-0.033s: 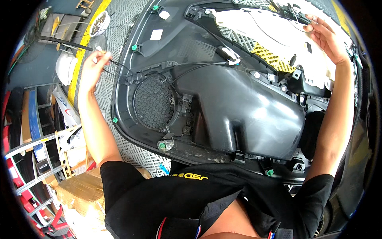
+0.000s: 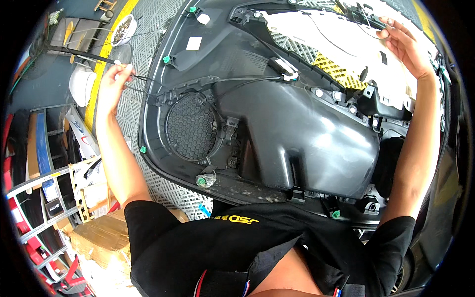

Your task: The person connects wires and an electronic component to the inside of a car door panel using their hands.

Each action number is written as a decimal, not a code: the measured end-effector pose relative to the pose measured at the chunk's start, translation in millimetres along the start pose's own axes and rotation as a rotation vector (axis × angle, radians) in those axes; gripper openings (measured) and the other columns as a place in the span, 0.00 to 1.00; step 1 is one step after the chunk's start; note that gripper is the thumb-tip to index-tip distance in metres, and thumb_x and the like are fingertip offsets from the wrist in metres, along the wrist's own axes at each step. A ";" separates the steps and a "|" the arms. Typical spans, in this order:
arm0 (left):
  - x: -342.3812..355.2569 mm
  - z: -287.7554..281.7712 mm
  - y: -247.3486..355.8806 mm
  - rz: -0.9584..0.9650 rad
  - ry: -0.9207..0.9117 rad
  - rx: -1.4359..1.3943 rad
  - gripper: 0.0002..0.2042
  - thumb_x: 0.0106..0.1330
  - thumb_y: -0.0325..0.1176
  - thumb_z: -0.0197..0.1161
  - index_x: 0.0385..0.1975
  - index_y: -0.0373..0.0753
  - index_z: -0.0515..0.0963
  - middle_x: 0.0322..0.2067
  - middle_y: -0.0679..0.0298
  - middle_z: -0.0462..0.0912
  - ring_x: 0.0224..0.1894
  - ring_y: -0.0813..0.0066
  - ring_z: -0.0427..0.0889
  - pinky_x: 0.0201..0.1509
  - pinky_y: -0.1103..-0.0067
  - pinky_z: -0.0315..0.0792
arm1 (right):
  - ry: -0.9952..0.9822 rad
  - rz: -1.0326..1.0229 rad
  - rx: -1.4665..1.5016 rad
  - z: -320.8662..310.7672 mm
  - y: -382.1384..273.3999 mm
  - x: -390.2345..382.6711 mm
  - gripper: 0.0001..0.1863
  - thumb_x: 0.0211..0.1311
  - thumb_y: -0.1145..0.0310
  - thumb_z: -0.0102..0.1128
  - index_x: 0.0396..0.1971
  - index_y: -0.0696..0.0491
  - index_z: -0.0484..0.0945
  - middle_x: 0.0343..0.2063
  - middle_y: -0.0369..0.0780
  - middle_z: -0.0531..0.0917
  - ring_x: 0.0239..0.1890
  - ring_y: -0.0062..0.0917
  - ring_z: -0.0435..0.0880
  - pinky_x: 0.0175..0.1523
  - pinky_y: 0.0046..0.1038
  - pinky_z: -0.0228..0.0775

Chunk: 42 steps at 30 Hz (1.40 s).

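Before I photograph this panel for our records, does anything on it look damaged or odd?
Pale marks mottle the panel near its lower edge, right of and below the grille. They look odd on black; I can't tell scuffs from dirt. Nothing else stands out.

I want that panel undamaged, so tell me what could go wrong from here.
Pulled hard, the black cord in the left hand might kink where it meets the panel near the speaker grille. The right hand, near the white sheet, might crease it. A green rim clip could snap if knocked.
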<state>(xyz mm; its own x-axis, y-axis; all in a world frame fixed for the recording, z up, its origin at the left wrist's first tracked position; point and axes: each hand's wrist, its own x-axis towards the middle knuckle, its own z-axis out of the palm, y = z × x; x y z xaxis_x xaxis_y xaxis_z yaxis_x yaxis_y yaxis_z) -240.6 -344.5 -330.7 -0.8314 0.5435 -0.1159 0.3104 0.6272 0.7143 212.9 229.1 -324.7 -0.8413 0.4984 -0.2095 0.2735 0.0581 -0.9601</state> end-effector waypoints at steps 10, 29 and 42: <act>-2.2 -16.3 -7.9 -0.008 0.394 -0.580 0.11 0.79 0.37 0.59 0.49 0.35 0.75 0.53 0.54 0.84 0.55 0.61 0.86 0.58 0.69 0.81 | -0.032 -0.004 0.021 -6.5 2.3 1.3 0.21 0.79 0.63 0.54 0.66 0.53 0.74 0.42 0.30 0.84 0.41 0.03 0.78 0.49 0.05 0.71; 40.5 -27.9 25.3 0.379 0.586 -0.344 0.17 0.78 0.37 0.61 0.61 0.38 0.80 0.42 0.70 0.88 0.27 0.92 0.67 0.30 0.91 0.62 | 0.041 -0.050 0.049 5.3 2.2 1.7 0.17 0.79 0.59 0.55 0.60 0.49 0.79 0.39 0.30 0.87 0.37 0.08 0.80 0.48 0.11 0.75; 90.8 95.5 238.7 0.629 0.028 -0.215 0.17 0.74 0.36 0.61 0.58 0.35 0.80 0.42 0.68 0.87 0.38 0.85 0.78 0.45 0.84 0.72 | 0.025 -0.183 0.189 -4.3 -8.6 0.1 0.18 0.77 0.59 0.58 0.58 0.51 0.82 0.37 0.30 0.87 0.41 0.13 0.85 0.48 0.18 0.78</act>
<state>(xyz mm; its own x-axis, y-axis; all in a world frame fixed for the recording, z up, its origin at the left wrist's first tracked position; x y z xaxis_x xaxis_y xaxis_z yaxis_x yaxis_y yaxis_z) -198.0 -92.2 -236.6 -0.5345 0.7528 0.3843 0.6439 0.0682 0.7620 212.5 232.4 -315.7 -0.8565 0.5155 -0.0265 0.0235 -0.0124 -0.9996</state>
